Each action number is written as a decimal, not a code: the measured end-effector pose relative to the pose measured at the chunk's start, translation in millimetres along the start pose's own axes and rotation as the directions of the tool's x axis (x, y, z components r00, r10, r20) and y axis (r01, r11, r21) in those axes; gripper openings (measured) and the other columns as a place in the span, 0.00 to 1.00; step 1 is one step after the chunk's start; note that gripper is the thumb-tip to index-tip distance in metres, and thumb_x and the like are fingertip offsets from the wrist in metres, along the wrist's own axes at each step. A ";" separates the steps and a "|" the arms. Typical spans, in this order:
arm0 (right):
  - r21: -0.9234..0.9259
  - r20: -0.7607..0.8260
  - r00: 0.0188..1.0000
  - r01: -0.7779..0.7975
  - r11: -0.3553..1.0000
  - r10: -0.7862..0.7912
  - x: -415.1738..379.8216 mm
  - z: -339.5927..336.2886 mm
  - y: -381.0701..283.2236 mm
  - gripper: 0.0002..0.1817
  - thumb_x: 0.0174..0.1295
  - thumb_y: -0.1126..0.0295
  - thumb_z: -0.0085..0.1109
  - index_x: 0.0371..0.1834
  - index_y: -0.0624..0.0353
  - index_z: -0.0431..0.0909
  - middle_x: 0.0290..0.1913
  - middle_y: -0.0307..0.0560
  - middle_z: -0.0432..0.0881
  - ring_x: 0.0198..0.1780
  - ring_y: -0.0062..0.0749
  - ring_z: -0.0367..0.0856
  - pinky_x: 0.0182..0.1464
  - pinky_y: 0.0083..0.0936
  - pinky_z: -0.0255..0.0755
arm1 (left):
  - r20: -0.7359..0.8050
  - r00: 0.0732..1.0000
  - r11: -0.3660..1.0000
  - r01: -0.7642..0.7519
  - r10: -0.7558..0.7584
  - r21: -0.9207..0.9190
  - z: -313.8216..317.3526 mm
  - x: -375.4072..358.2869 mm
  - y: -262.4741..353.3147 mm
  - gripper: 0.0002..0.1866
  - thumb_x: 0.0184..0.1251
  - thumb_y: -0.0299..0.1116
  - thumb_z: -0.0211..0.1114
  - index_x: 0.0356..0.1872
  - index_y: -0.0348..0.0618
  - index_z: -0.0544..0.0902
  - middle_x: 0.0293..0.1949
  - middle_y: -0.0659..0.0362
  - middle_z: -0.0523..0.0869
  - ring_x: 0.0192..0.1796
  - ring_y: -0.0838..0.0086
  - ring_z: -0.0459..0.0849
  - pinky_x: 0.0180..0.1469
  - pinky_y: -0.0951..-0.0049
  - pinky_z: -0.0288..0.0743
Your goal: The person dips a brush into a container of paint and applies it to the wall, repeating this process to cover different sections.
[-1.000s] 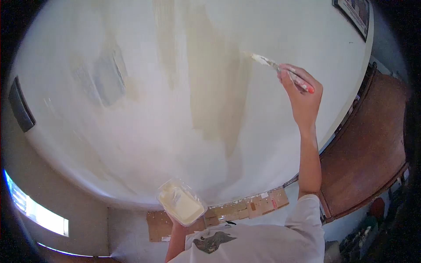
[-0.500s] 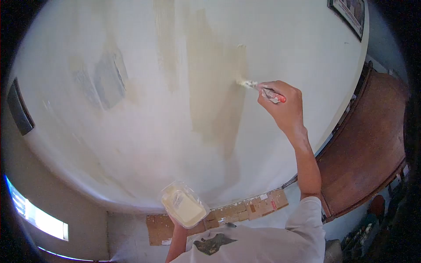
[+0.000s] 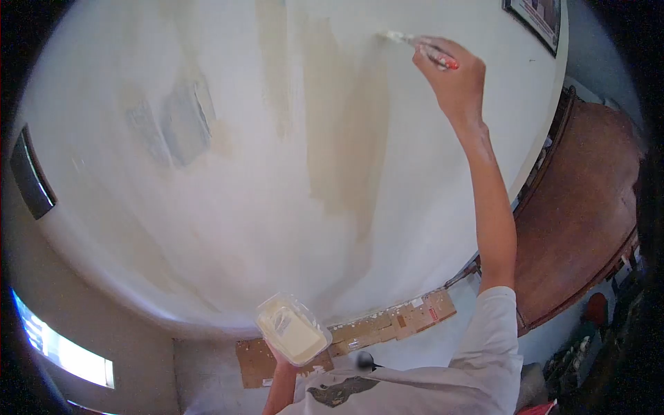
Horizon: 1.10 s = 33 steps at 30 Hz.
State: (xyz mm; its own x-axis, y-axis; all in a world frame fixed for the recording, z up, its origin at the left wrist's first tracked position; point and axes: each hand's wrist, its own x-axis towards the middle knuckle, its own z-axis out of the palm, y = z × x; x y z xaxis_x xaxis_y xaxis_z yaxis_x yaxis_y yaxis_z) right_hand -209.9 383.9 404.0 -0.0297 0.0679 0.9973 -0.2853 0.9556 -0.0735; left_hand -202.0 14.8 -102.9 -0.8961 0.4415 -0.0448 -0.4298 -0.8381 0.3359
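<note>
Overhead, right hand [image 3: 458, 81] grips bristly paintbrush [image 3: 417, 44]; left hand [image 3: 285, 360] cups clear rectangular paint tub [image 3: 292, 329].

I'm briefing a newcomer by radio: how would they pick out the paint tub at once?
Start at the big pale wall and drop to its bottom edge, above the cardboard strip on the floor. The tub, held from below by the left hand, is the only clear plastic container, filled with cream paint.

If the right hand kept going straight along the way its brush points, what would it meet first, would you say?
The wall: the right hand aims the brush up-left, its bristles apparently already touching the beige painted strip, though depth is unclear.
</note>
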 end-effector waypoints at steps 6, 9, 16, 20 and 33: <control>-0.188 0.402 0.870 -0.226 0.956 0.285 -70.5 -9.8 12.9 0.10 0.54 0.71 0.65 0.38 0.64 0.84 0.30 0.49 0.84 0.28 0.29 0.78 0.36 0.24 0.73 | -0.012 1.000 0.999 -0.024 0.025 0.049 -6.6 -9.7 -1.3 0.36 0.69 0.65 0.44 0.68 0.51 0.68 0.62 0.55 0.77 0.61 0.53 0.78 0.60 0.42 0.74; -0.249 0.555 0.753 -0.255 0.934 0.354 -83.1 -16.8 12.8 0.09 0.53 0.70 0.64 0.35 0.64 0.83 0.24 0.50 0.78 0.24 0.31 0.72 0.31 0.27 0.69 | -0.040 0.999 1.000 0.030 -0.030 0.006 7.9 -16.3 -3.1 0.36 0.69 0.65 0.44 0.67 0.50 0.68 0.62 0.55 0.77 0.61 0.54 0.79 0.59 0.42 0.75; -0.298 0.503 0.810 -0.166 0.940 0.302 -26.1 2.3 32.4 0.13 0.56 0.64 0.62 0.33 0.65 0.81 0.19 0.52 0.71 0.22 0.32 0.63 0.30 0.30 0.66 | -0.032 0.999 0.999 0.034 -0.034 -0.011 22.1 -19.6 -0.5 0.34 0.70 0.63 0.45 0.67 0.50 0.68 0.61 0.54 0.78 0.59 0.54 0.80 0.59 0.44 0.76; -0.133 0.252 0.966 -0.029 0.991 0.062 23.0 20.5 28.4 0.14 0.57 0.62 0.63 0.35 0.63 0.82 0.22 0.51 0.76 0.23 0.31 0.69 0.33 0.27 0.69 | 0.011 1.000 0.999 0.025 -0.025 0.034 26.2 -18.9 -2.2 0.34 0.71 0.63 0.45 0.67 0.49 0.68 0.61 0.54 0.78 0.59 0.55 0.80 0.59 0.45 0.77; -0.179 0.605 0.769 -0.125 0.976 0.209 -61.2 30.9 35.2 0.13 0.53 0.61 0.64 0.33 0.60 0.83 0.28 0.54 0.82 0.28 0.42 0.78 0.35 0.33 0.72 | -0.025 0.997 0.997 0.076 -0.076 0.007 32.2 -14.3 -1.0 0.35 0.70 0.64 0.45 0.66 0.49 0.70 0.59 0.54 0.79 0.57 0.56 0.81 0.56 0.46 0.78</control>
State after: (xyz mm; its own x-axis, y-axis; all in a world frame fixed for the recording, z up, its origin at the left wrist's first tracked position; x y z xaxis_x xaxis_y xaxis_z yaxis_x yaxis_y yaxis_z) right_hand -247.8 404.6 340.1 -0.6617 0.0783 0.7457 -0.1036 0.9754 -0.1944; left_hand -185.2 19.6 -72.3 -0.8632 0.4959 -0.0942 -0.4963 -0.7998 0.3376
